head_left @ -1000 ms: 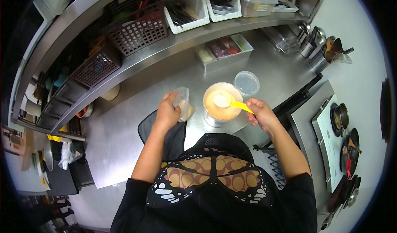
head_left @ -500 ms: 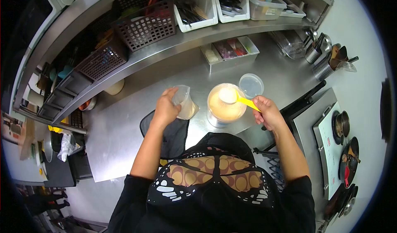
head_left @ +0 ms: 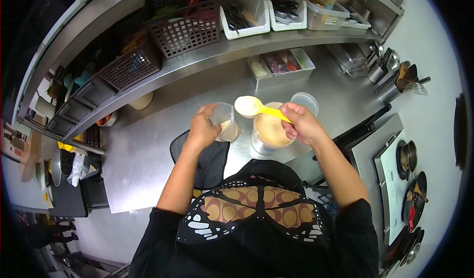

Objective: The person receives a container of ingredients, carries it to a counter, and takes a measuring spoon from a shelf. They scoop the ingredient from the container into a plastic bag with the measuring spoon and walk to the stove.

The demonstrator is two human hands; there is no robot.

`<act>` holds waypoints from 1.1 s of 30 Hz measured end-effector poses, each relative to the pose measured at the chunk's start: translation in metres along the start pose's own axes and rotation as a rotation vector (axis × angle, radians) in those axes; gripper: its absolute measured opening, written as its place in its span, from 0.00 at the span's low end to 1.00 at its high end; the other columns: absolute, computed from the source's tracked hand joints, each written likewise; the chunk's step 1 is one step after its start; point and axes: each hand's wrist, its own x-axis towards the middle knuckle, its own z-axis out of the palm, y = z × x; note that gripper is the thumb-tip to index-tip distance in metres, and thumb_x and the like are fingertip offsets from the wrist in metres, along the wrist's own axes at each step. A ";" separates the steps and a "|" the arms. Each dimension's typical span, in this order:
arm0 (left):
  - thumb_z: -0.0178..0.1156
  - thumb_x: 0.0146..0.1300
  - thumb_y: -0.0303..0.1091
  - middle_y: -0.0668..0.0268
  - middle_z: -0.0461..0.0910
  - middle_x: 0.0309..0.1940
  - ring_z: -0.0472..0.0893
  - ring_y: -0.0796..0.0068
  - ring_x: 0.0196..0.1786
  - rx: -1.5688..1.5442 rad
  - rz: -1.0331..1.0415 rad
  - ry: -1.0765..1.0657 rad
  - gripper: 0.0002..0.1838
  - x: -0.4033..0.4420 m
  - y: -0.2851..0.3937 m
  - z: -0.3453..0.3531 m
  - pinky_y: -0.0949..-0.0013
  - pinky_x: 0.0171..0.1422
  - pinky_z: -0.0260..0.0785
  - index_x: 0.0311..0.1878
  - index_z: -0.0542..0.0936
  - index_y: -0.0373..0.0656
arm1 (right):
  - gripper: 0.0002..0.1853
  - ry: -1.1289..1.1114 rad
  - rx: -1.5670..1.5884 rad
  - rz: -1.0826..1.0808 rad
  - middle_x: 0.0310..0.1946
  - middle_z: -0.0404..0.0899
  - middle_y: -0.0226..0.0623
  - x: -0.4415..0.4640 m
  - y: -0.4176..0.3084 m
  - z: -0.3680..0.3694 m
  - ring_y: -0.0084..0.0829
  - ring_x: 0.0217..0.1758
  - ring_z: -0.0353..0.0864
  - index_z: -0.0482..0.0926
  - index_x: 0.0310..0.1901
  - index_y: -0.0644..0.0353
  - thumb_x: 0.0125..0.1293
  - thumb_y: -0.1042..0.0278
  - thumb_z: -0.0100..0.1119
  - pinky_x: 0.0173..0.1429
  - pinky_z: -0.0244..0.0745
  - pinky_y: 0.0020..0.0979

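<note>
My left hand (head_left: 202, 128) is closed around the rim of a clear plastic bag (head_left: 224, 114), its mouth held up and some pale powder (head_left: 228, 131) inside, low down. In my right hand (head_left: 304, 124) is the handle of a yellow scoop (head_left: 270, 112). The scoop's bowl is heaped with pale powder and hangs between the bag and the tub, apart from the bag. Below it stands a round tub (head_left: 266, 148) of cream-coloured powder, partly covered from view by the scoop and my right hand. A translucent round lid (head_left: 307, 102) lies behind the tub.
A black cloth or mat (head_left: 207, 167) lies under my left forearm. At the back stands a metal box (head_left: 281, 78) with several food compartments. A shelf (head_left: 197, 63) with baskets and bins overhangs the steel table. To the right are utensil holders (head_left: 389, 90) and a cooktop (head_left: 390, 199).
My right hand has brought the loaded scoop up and leftward from over the tub toward the bag. My left hand still holds the bag. The whole view has shifted slightly.
</note>
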 end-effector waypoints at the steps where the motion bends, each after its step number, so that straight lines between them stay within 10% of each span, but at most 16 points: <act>1: 0.63 0.40 0.23 0.53 0.69 0.59 0.77 0.66 0.35 -0.004 0.008 0.011 0.35 0.000 -0.001 0.001 0.69 0.44 0.71 0.59 0.71 0.35 | 0.11 -0.017 0.000 0.004 0.14 0.65 0.27 0.005 0.001 0.006 0.16 0.10 0.56 0.71 0.36 0.58 0.71 0.61 0.45 0.17 0.58 0.20; 11: 0.62 0.40 0.23 0.60 0.72 0.56 0.74 0.77 0.29 -0.044 0.051 0.071 0.33 -0.002 -0.003 0.005 0.74 0.37 0.70 0.57 0.73 0.38 | 0.10 -0.012 -0.149 0.088 0.16 0.68 0.30 0.037 0.013 0.039 0.19 0.11 0.60 0.71 0.36 0.59 0.71 0.63 0.44 0.16 0.60 0.22; 18: 0.63 0.41 0.23 0.54 0.71 0.57 0.74 0.67 0.39 -0.016 0.095 0.093 0.33 -0.003 -0.010 0.008 0.70 0.46 0.69 0.57 0.71 0.36 | 0.11 -0.007 -0.457 0.082 0.17 0.71 0.32 0.049 0.015 0.056 0.21 0.12 0.64 0.73 0.35 0.61 0.70 0.63 0.45 0.17 0.61 0.25; 20: 0.63 0.42 0.24 0.49 0.69 0.58 0.72 0.53 0.58 -0.021 0.058 0.059 0.33 -0.006 -0.005 0.005 0.65 0.62 0.64 0.58 0.70 0.32 | 0.10 -0.001 -0.707 -0.037 0.19 0.74 0.36 0.054 0.014 0.068 0.25 0.15 0.69 0.73 0.35 0.62 0.69 0.66 0.45 0.20 0.65 0.27; 23: 0.63 0.42 0.24 0.48 0.69 0.58 0.70 0.51 0.60 -0.042 0.076 0.045 0.33 -0.007 -0.006 0.006 0.64 0.64 0.62 0.57 0.70 0.32 | 0.08 -0.012 -1.160 -0.383 0.24 0.78 0.41 0.068 0.040 0.083 0.31 0.21 0.76 0.74 0.35 0.63 0.65 0.70 0.46 0.25 0.70 0.30; 26: 0.60 0.42 0.21 0.54 0.72 0.55 0.76 0.69 0.31 0.052 0.129 0.104 0.32 -0.004 -0.014 0.006 0.70 0.40 0.71 0.57 0.72 0.35 | 0.08 -0.153 -1.699 -0.681 0.28 0.80 0.41 0.064 0.055 0.101 0.34 0.33 0.81 0.78 0.32 0.62 0.57 0.70 0.51 0.36 0.75 0.37; 33: 0.59 0.43 0.20 0.54 0.73 0.54 0.77 0.66 0.32 0.028 0.083 0.137 0.30 -0.007 -0.029 -0.001 0.69 0.42 0.71 0.57 0.72 0.35 | 0.06 -0.093 -1.965 -0.972 0.26 0.78 0.33 0.058 0.057 0.094 0.29 0.31 0.78 0.77 0.32 0.56 0.54 0.67 0.52 0.33 0.69 0.31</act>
